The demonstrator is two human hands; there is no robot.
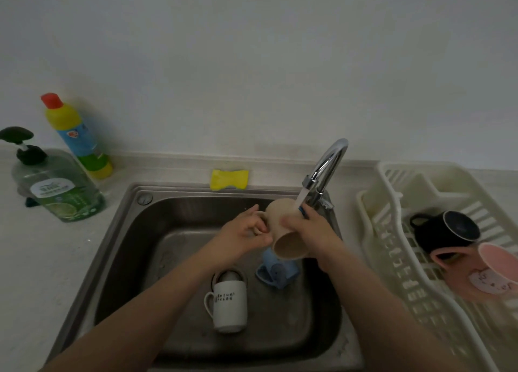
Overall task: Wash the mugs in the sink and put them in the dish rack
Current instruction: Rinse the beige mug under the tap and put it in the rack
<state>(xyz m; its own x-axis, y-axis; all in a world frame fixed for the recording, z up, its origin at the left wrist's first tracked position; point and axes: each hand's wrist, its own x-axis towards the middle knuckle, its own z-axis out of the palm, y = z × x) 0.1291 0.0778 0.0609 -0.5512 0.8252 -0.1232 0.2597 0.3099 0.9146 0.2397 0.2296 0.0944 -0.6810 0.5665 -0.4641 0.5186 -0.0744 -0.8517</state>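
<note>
Two hands, left (246,233) and right (308,228), gripping one beige mug (283,231); two mugs below, two racked.

5 mugs (283,231), 2 bottles (57,186), 1 sponge (229,179), 1 dish rack (398,259), 1 faucet (326,170), 1 sink (134,231).

1. Beige mug (283,231), tilted, mouth toward the camera, above the sink (117,248).
2. White mug (229,301) and blue mug (276,270) lying in the sink.
3. Black mug (443,231) and pink mug (476,276) in the dish rack (392,259), right of the sink.

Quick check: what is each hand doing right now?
Left hand: grips the handle of the beige ceramic mug.
Right hand: holds the same mug's body.
</note>
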